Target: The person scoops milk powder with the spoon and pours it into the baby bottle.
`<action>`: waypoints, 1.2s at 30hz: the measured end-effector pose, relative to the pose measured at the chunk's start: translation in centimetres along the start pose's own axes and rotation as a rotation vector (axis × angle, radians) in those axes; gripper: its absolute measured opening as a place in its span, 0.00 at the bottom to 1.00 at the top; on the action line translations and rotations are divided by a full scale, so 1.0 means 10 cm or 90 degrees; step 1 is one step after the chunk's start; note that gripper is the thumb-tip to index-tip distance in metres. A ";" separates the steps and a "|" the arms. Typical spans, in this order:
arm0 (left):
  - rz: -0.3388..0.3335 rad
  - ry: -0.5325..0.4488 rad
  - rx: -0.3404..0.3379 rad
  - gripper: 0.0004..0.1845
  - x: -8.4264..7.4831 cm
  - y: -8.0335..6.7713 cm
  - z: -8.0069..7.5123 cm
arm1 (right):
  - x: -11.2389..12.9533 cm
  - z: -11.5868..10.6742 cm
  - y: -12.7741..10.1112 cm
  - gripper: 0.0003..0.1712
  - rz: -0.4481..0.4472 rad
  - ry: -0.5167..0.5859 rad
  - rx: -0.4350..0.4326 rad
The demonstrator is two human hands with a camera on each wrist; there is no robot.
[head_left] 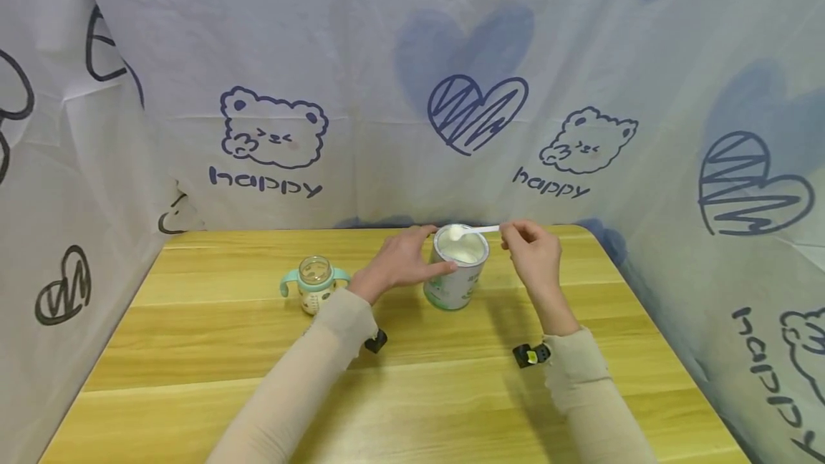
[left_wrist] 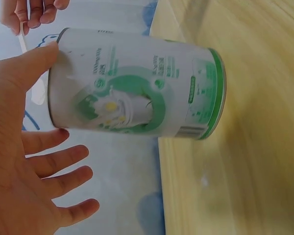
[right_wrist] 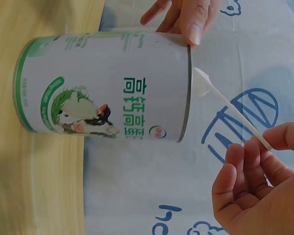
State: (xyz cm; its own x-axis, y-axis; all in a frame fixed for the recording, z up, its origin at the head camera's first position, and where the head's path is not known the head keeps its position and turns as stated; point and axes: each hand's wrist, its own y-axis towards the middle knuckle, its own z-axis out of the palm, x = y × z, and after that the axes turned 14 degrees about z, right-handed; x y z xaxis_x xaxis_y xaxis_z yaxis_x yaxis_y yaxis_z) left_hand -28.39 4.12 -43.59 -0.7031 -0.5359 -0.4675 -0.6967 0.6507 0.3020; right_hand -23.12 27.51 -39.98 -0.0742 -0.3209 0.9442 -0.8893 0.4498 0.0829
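Printed cloth with bears, hearts and the word "happy" walls in a wooden table (head_left: 412, 392) on three sides. On it stands an open tin (head_left: 456, 271) of white powder, white with a green label, upright and toward the far edge.

The right hand (head_left: 531, 253) sits just to the right of the tin, level with its rim, fingers curled and pinching the tip of a white scoop's (head_left: 473, 230) handle between thumb and fingertips. From that pinch the scoop runs leftward, its long axis nearly level and lying across the tin's mouth, so that the heaped bowl hangs over the far-left part of the opening. In the right wrist view the bowl (right_wrist: 202, 82) is right at the tin's rim (right_wrist: 188, 88), seemingly touching or just clear of it; which one cannot be told.

The left hand (head_left: 399, 260) is on the tin's left side. Its thumb presses the wall near the rim (left_wrist: 54, 51), while the other fingers (left_wrist: 63, 166) are spread and straight, apart from the wall in the left wrist view, so it steadies rather than clasps.

Further left of the tin, well apart from it and beyond the left forearm, stands a small uncapped baby bottle (head_left: 315, 282) with teal handles. The left hand is the nearer one to it; the loaded scoop is on the tin's other side.
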 end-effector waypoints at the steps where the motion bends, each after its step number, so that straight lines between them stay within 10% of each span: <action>1: 0.000 0.005 0.003 0.50 0.00 -0.01 -0.02 | 0.01 0.01 -0.01 0.12 0.000 0.001 0.002; 22: -0.042 0.063 -0.029 0.49 0.22 -0.56 -0.71 | 0.22 0.44 -0.17 0.11 -0.039 0.045 0.075; 36: -0.089 0.015 -0.030 0.52 0.49 -1.03 -0.88 | 0.35 0.72 -0.30 0.12 -0.045 0.057 0.120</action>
State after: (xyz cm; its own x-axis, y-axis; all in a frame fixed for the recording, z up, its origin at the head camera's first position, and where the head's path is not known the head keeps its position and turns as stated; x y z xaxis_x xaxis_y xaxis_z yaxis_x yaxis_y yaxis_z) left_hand -25.93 -9.98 -41.66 -0.6017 -0.6325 -0.4876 -0.7935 0.5430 0.2748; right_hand -23.93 19.03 -39.21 0.0238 -0.2670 0.9634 -0.9601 0.2624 0.0965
